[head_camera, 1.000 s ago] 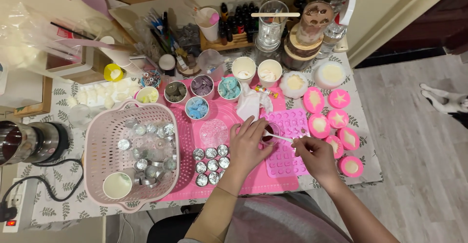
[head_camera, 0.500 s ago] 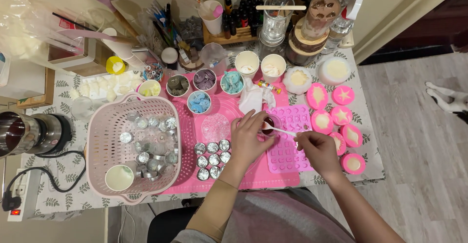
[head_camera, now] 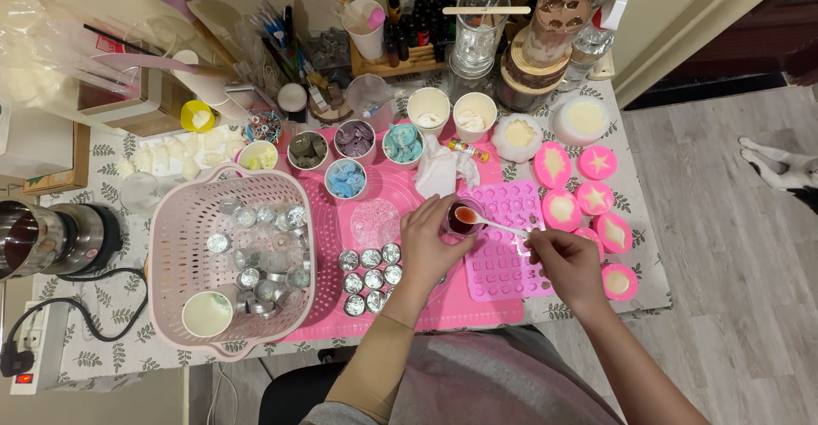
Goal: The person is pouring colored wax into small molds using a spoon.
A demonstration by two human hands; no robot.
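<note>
My left hand (head_camera: 430, 243) grips a small clear cup of dark red liquid (head_camera: 461, 219) and tilts it over the pink mat (head_camera: 375, 188). My right hand (head_camera: 566, 263) holds a white plastic spoon (head_camera: 492, 223) by its handle. The spoon's bowl, filled with red liquid, sits just above the cup's rim. Under the spoon lies a pink silicone mould with many small cavities (head_camera: 511, 254). Several silver tealight tins (head_camera: 368, 281) stand in rows just left of my left wrist.
A pink basket (head_camera: 183, 220) with tins and a white cup sits at the left. Small bowls of coloured wax (head_camera: 354, 144) line the back of the mat. Round pink moulds with pale wax (head_camera: 588, 196) lie at the right, near the table's edge. Bottles and jars crowd the back.
The spoon has lifted out of the cup with red liquid in its bowl. My left hand has tipped the cup slightly. The right hand has shifted a little right.
</note>
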